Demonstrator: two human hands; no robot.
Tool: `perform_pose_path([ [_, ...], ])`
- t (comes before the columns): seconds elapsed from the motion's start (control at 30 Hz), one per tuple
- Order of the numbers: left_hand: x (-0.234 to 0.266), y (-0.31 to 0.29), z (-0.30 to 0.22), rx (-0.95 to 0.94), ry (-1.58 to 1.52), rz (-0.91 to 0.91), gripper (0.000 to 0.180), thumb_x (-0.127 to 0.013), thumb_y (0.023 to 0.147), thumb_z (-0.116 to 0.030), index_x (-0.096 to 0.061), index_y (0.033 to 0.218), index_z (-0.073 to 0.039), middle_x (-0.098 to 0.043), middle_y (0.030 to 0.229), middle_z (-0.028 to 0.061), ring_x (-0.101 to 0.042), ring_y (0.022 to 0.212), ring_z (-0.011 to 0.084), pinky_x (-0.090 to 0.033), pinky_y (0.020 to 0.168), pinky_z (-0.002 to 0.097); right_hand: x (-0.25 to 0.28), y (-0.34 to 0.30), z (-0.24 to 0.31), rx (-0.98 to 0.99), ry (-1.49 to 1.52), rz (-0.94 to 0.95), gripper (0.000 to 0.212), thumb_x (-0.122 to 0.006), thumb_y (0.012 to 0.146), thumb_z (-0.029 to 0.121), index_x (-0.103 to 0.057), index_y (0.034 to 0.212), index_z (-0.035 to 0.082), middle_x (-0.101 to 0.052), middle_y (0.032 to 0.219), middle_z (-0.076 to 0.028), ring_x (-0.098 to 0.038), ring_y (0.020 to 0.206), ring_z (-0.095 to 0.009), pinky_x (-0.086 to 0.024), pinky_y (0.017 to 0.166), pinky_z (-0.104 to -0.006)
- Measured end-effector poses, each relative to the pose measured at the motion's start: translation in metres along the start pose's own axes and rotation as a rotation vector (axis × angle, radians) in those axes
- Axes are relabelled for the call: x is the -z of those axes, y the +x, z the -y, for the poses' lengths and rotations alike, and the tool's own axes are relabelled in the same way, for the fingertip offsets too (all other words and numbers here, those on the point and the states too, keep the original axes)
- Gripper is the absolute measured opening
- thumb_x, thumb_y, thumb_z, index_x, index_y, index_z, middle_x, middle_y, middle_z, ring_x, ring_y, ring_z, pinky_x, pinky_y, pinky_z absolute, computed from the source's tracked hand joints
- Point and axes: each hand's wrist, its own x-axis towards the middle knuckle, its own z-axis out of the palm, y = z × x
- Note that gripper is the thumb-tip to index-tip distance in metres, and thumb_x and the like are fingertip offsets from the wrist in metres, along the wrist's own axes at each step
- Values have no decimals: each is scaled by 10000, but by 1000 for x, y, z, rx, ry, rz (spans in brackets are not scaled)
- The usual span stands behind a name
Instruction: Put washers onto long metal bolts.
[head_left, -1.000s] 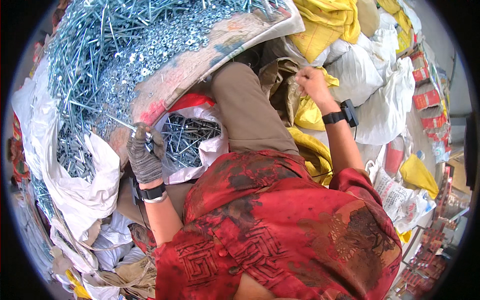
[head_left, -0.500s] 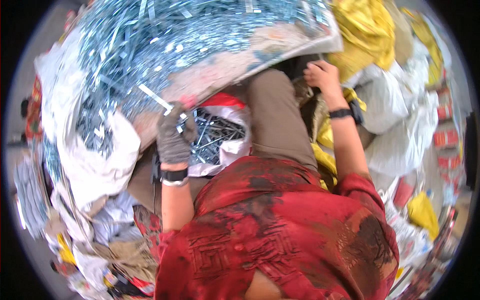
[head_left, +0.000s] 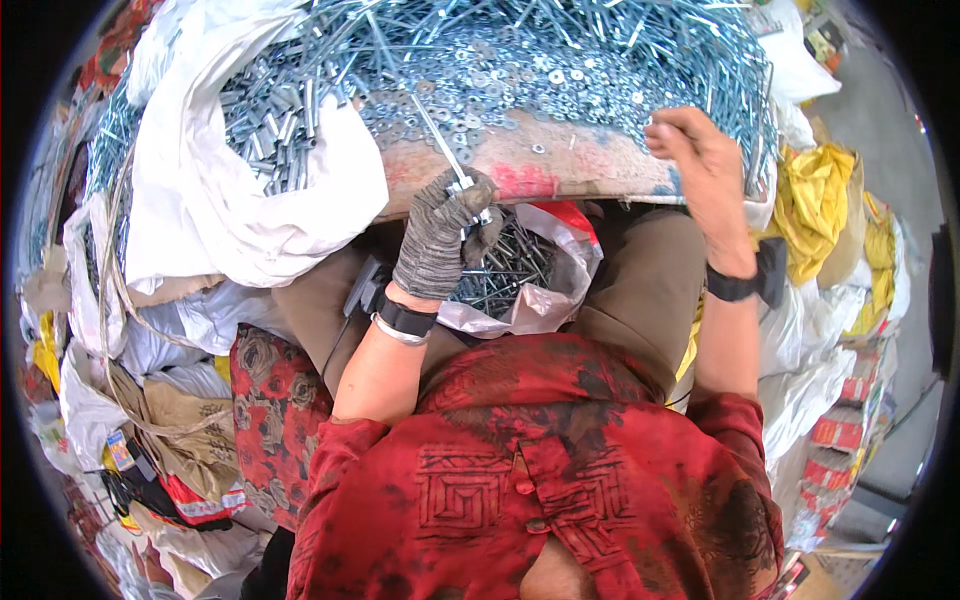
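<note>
Rod (head_left: pixel 437 137) held, right hand (head_left: pixel 708 175) nearer washers (head_left: pixel 557 77)

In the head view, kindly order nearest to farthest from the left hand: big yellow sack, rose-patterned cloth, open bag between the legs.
1. Open bag: just right of the left hand.
2. Rose-patterned cloth: lower left.
3. Big yellow sack: upper right.

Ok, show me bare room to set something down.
The stained front strip of the worktop is mostly bare between the left hand and right hand, with washers bordering it behind. Crowded: metal rods farther back, and the white sack of tubes at left.
</note>
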Motion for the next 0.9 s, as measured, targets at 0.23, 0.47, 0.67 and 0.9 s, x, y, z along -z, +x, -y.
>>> perform_pose_path([
  [0.23,9,4,2,-16,-103,-71,300,-741,871,-344,-620,937,-78,-589,601,5,-495,436,72,-321,380,193,-123,60,-18,620,-559,241,429,-560,800,-26,-598,1222,46,-624,1193,-121,-569,1177,-322,-492,968,-406],
  [0.47,13,6,1,-1,-107,-83,309,-737,878,-348,-610,962,-79,-588,608,11,-487,447,66,-318,386,189,-112,41,-39,690,-806,371,520,-538,754,-35,-577,1262,69,-532,1368,-97,-474,1298,-342,-428,1062,-421],
  [0.67,11,7,5,-23,-136,-44,294,-730,888,-339,-609,964,-81,-597,622,7,-478,443,55,-317,385,184,-74,23,-41,588,-837,315,384,-531,793,-6,-655,1140,101,-610,1256,-64,-514,1244,-323,-444,1015,-406],
  [0.9,8,2,11,12,-77,-19,288,-726,893,-334,-614,963,-78,-608,619,9,-478,435,48,-320,379,182,-101,27,-19,398,-599,274,278,-553,817,15,-678,1039,126,-608,929,-86,-633,874,-295,-523,693,-395],
])
